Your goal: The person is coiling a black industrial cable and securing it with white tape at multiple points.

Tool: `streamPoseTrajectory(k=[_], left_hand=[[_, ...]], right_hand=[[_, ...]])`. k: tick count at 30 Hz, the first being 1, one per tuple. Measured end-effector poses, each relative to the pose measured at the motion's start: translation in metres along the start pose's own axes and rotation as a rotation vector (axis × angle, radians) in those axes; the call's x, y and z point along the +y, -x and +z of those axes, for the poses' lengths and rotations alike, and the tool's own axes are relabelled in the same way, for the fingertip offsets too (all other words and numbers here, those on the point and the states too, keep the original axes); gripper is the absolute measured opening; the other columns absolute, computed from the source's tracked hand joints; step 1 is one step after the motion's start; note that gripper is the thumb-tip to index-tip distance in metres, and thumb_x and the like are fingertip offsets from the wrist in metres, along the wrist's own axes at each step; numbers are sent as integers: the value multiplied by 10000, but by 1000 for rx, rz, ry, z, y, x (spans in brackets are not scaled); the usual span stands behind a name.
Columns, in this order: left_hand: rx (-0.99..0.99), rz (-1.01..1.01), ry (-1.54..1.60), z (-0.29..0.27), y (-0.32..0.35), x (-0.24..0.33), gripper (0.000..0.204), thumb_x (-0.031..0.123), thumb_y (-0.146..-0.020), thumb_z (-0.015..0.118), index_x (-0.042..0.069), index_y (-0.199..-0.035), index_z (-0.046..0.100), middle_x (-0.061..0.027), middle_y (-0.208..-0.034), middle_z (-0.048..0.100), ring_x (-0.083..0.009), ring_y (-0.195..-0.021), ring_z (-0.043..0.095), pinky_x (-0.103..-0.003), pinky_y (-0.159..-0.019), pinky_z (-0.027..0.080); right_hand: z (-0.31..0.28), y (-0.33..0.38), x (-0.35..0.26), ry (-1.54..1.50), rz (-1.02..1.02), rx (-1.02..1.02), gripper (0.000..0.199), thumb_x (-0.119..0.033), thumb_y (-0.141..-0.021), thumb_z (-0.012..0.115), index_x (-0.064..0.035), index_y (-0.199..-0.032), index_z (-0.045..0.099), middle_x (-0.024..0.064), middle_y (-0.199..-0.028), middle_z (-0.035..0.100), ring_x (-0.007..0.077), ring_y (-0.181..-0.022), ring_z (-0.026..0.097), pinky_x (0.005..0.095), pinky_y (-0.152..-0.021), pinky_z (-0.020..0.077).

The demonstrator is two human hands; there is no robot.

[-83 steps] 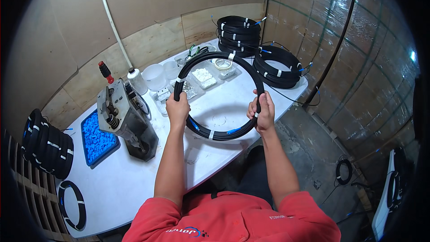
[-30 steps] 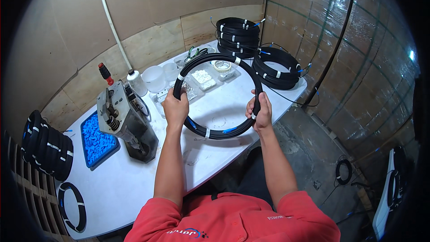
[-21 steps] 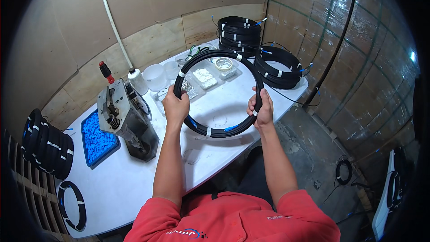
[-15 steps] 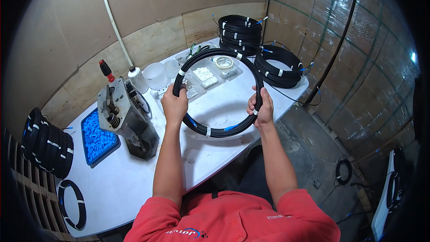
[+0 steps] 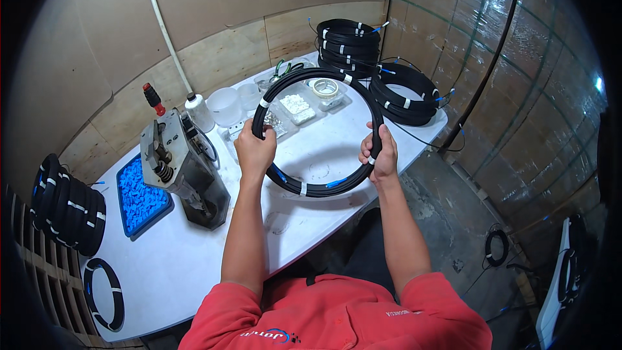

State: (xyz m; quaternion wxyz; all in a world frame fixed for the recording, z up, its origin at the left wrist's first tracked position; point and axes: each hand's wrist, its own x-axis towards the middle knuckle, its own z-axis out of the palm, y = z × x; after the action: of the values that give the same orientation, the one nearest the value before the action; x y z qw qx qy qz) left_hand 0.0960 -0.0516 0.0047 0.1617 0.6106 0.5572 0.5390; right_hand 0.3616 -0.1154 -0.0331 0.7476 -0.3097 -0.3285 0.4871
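Observation:
Held up over the white table is a coil of black cable [image 5: 317,190], bound at intervals with white tape, with blue connectors along its lower inner edge. My left hand [image 5: 254,150] is closed around its left side, fingers wrapped over the strands. On the opposite side my right hand [image 5: 381,152] grips the coil beside a white tape band, fingers on the inner side. The coil is tilted toward me, and the table shows through its middle.
A metal hand press [image 5: 188,168] stands left of the coil, beside a blue tray [image 5: 170,210] of small blue parts. Clear containers, white parts [image 5: 297,109] and a tape roll [image 5: 324,88] lie behind. Cable coils are stacked at the back right [image 5: 348,48] and far left [image 5: 71,210].
Both hands still hold the cable coil. It has shifted very slightly up and to the right; nothing else visibly differs.

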Motion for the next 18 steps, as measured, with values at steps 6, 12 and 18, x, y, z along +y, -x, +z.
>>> streamPoseTrajectory(k=[6, 12, 18], left_hand=[[-25, -28, 95, 5, -6, -22, 271, 138, -829, 651, -31, -1037, 681, -183, -762, 709, -299, -682, 709, -398, -682, 536], [-47, 23, 53, 3, -5, -22, 271, 107, -816, 632, -24, -1048, 683, -157, -796, 726, -287, -712, 712, -381, -732, 547], [-55, -16, 66, 2, -5, -16, 272, 102, -803, 620, -31, -1030, 691, -165, -774, 709, -285, -691, 696, -394, -717, 542]], right_hand=[[2, 0, 1, -7, 0, -11, 424, -426, -1030, 517, -23, -1161, 521, 14, -659, 451, 102, -528, 452, 250, -438, 384], [1, -2, 0, -23, 24, 5, 423, -429, -1026, 527, -25, -1153, 529, 12, -657, 452, 99, -526, 452, 249, -435, 383], [-4, -6, 1, -64, 57, 11, 421, -427, -1028, 528, -24, -1151, 533, 11, -657, 452, 97, -524, 448, 245, -434, 379]])
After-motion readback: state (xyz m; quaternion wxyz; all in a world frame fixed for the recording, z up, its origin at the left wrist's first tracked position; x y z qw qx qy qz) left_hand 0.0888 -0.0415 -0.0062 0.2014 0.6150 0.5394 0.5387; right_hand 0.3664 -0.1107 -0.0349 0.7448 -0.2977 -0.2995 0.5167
